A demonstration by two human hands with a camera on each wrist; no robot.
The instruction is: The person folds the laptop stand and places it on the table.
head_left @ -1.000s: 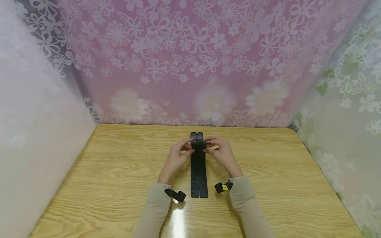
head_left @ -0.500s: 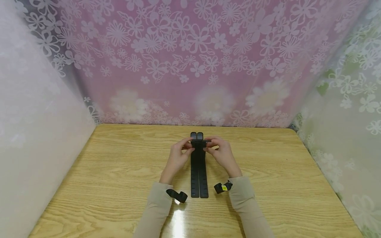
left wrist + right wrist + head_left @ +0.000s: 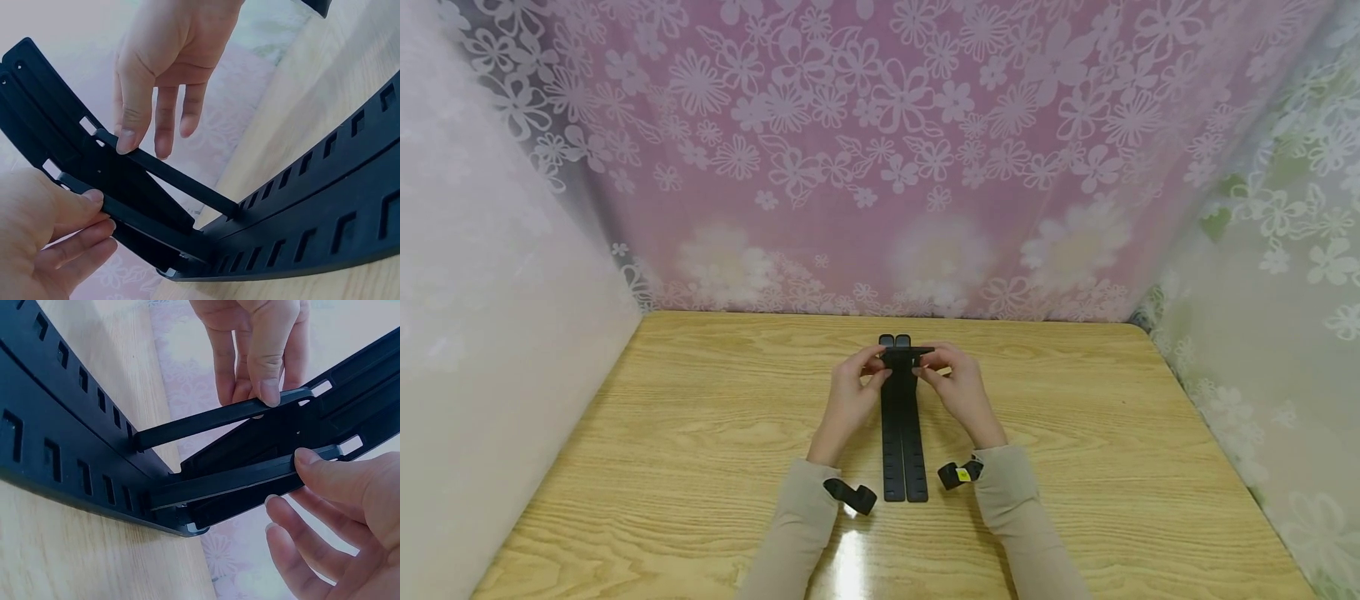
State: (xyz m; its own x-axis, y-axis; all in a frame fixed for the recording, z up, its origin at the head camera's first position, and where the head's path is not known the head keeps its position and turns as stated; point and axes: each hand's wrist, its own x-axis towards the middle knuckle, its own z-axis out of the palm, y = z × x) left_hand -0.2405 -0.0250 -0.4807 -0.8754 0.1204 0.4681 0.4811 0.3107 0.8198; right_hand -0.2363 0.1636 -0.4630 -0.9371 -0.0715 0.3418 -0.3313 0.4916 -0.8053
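A black folding stand (image 3: 902, 458) lies lengthwise on the table, its long base lined with two rows of slots. In the left wrist view, its hinged panel (image 3: 47, 112) is raised at an angle from the base's far end, and two narrow support bars (image 3: 178, 182) slope between panel and base. My left hand (image 3: 853, 385) pinches the left bar near the panel, thumb on top. On the other side my right hand (image 3: 957, 385) holds the right bar (image 3: 253, 478) likewise. The bars' lower ends reach the slotted base (image 3: 62, 440).
The wood-grain table (image 3: 715, 400) extends around the stand. A pink floral curtain (image 3: 850, 167) hangs behind it, and pale sheets (image 3: 490, 292) stand at both sides. Black camera mounts (image 3: 853, 497) jut from the sleeves, beside the base's near end.
The raised panel has tilted slightly, and its upper edge sits a little farther away. The base's near end has shifted slightly toward me and right. Both hands keep their hold on the bars.
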